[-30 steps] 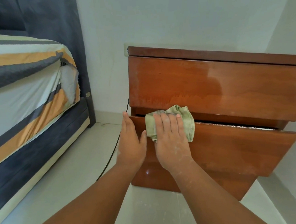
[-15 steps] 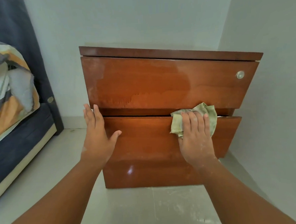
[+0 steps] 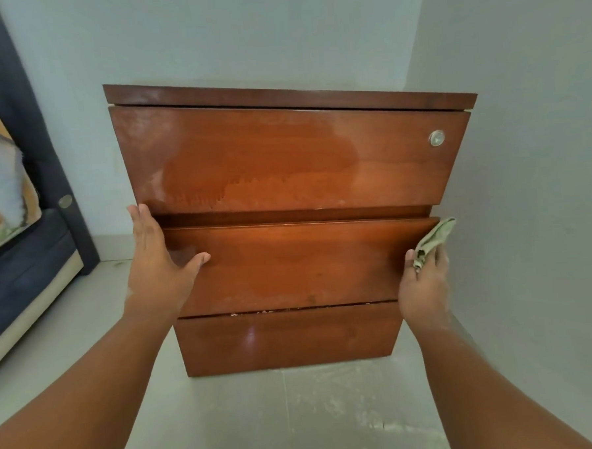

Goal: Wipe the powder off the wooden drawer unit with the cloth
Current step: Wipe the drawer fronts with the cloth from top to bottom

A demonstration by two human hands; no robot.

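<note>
The wooden drawer unit (image 3: 284, 156) stands against the wall with three brown drawer fronts. Pale powder haze covers parts of the top drawer, and white specks sit along the gap above the bottom drawer. The middle drawer (image 3: 290, 266) is pushed in almost flush. My left hand (image 3: 156, 262) lies flat on that drawer's left end, fingers apart. My right hand (image 3: 424, 282) is at the drawer's right end, just off the edge, gripping the crumpled green cloth (image 3: 434, 239).
A round metal lock (image 3: 436, 138) sits at the top drawer's right. A bed with striped bedding (image 3: 1, 191) and a dark base (image 3: 26, 272) stands at the left. A wall (image 3: 525, 178) is close on the right. White powder dusts the floor (image 3: 349, 410) in front.
My right hand swept the cloth rightward along the middle drawer and off its right end. The middle drawer went from pulled out to nearly shut. The view shifted right.
</note>
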